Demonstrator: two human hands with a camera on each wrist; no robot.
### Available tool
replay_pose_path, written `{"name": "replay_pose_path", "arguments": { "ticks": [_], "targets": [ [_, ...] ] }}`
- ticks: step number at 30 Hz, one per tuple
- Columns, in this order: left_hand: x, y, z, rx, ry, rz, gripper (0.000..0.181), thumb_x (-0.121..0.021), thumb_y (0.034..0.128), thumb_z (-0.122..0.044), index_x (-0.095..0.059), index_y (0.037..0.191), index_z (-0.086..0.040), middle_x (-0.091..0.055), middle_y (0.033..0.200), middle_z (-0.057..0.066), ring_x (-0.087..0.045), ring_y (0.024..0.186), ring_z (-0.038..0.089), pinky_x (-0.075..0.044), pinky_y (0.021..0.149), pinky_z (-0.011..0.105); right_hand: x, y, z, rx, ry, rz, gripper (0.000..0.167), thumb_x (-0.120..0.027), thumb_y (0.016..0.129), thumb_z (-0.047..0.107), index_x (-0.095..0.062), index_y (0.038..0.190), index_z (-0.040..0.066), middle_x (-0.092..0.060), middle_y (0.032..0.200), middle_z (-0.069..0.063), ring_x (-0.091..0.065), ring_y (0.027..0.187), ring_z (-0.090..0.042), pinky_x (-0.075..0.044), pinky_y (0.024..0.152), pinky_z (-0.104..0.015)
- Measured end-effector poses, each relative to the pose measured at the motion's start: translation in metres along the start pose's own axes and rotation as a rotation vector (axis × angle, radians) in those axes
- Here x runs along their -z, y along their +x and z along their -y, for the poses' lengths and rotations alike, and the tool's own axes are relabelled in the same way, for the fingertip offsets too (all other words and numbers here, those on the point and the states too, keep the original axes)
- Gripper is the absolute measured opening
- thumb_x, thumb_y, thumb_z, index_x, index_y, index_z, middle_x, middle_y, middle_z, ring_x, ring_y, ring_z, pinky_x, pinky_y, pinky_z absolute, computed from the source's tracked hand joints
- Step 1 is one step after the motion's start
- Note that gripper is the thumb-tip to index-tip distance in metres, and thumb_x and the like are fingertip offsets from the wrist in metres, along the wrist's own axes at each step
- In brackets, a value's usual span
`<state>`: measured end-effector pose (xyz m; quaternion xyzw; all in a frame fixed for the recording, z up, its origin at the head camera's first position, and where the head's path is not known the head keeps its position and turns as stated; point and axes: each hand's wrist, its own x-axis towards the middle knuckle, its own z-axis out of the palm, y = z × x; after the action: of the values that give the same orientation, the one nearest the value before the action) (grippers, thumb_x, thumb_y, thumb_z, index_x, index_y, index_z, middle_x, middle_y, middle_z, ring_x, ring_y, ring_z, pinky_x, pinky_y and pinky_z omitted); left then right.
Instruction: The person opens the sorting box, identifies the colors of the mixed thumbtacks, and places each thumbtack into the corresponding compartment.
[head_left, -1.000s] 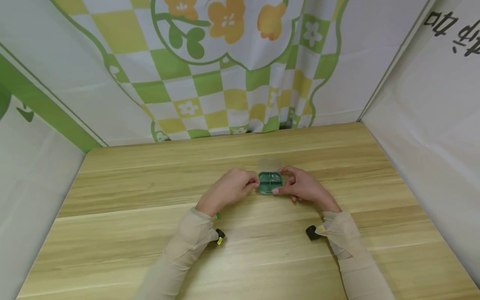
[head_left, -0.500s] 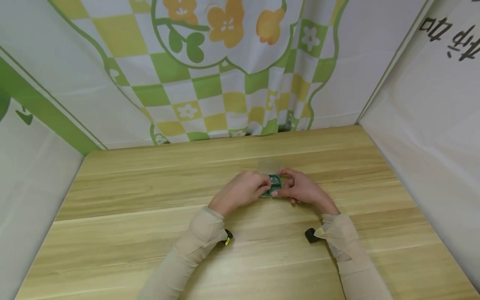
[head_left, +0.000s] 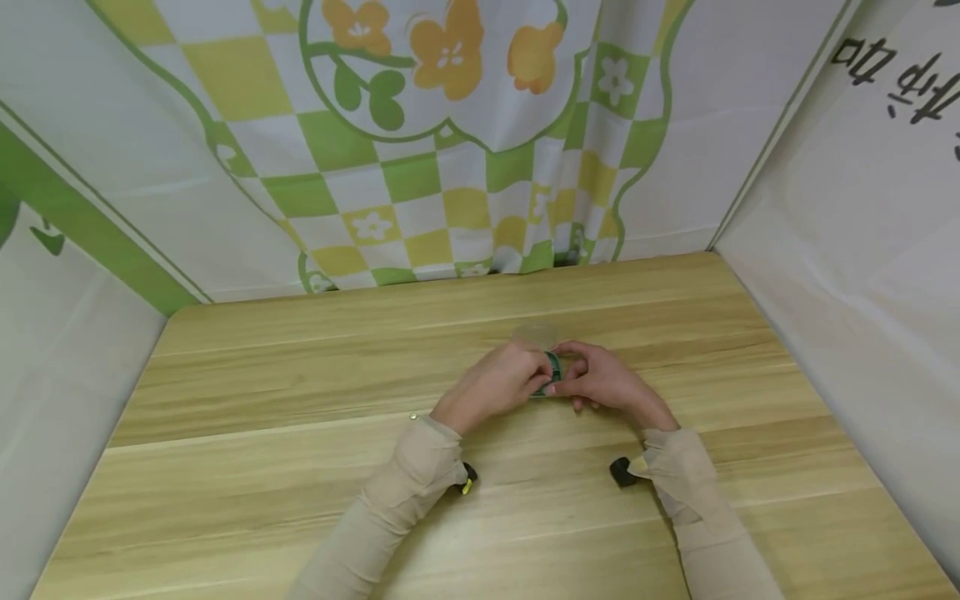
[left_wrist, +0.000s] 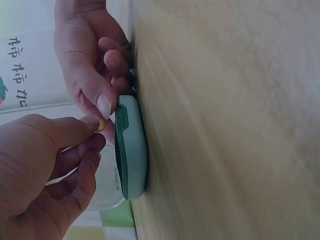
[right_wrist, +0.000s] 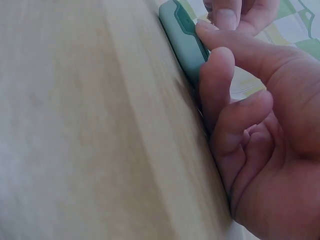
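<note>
A small green pill box [head_left: 557, 367] with inner dividers lies on the table, its clear lid [head_left: 537, 336] folded back behind it. My right hand [head_left: 606, 385] holds the box's right side, thumb on the rim and fingers against the wall. Between thumb and forefinger, my left hand [head_left: 504, 377] pinches a small round yellow piece [left_wrist: 101, 125], just above the open box. Whether it is a pill or a bead I cannot tell. In the head view the left hand covers much of the compartments. The right wrist view shows the box's side wall [right_wrist: 184, 47] close to the tabletop.
A tiny yellowish-green piece [head_left: 413, 416] lies on the wooden table [head_left: 262, 467] beside the left sleeve. A checked floral curtain [head_left: 450, 183] hangs along the back edge. White cloth walls [head_left: 847, 225] stand at both sides.
The left hand has moved right, from beside the pill box to over its compartments. The right hand keeps its hold. A tiny piece now shows on the table left of the left wrist.
</note>
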<state>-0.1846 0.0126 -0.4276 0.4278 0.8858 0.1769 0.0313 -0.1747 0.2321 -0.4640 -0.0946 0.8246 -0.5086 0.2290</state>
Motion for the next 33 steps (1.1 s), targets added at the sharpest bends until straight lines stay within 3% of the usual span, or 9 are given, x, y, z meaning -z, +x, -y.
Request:
{"name": "replay_pose_path", "arguments": {
  "ticks": [10,20,33],
  "targets": [
    [-0.0049,0.0028,0.0005,-0.002,-0.06,-0.03,0.014,-0.067,0.1023,-0.009,-0.078,0.094,-0.01,-0.078,0.093,0.001,-0.065,0.083,0.01,-0.052,0.072,0.02,0.0005,0.0003,0.0014,0.003,0.012,0.016,0.07,-0.082,0.093,0.026,-0.046,0.152,0.011,-0.07,0.076,-0.006,-0.058,0.052,-0.014,-0.042,0.046,-0.026],
    [-0.0081,0.0036,0.0044,0.09,-0.077,-0.047,0.015,-0.068,0.1023,-0.011,-0.08,0.109,-0.005,-0.079,0.109,0.007,-0.072,0.104,0.021,-0.06,0.091,0.034,-0.0002,-0.0003,0.0024,-0.003,0.008,0.013,0.068,-0.081,0.094,0.027,-0.047,0.15,0.01,-0.068,0.075,-0.004,-0.06,0.053,-0.014,-0.042,0.046,-0.026],
    [-0.0026,-0.0007,0.0041,0.087,-0.081,-0.065,0.015,-0.067,0.1019,-0.009,-0.079,0.108,-0.004,-0.078,0.11,0.009,-0.071,0.104,0.021,-0.06,0.09,0.034,0.0004,0.0,0.0016,-0.011,-0.007,0.01,0.069,-0.081,0.093,0.029,-0.048,0.151,0.012,-0.067,0.074,-0.004,-0.06,0.054,-0.015,-0.043,0.046,-0.026]
  ]
}}
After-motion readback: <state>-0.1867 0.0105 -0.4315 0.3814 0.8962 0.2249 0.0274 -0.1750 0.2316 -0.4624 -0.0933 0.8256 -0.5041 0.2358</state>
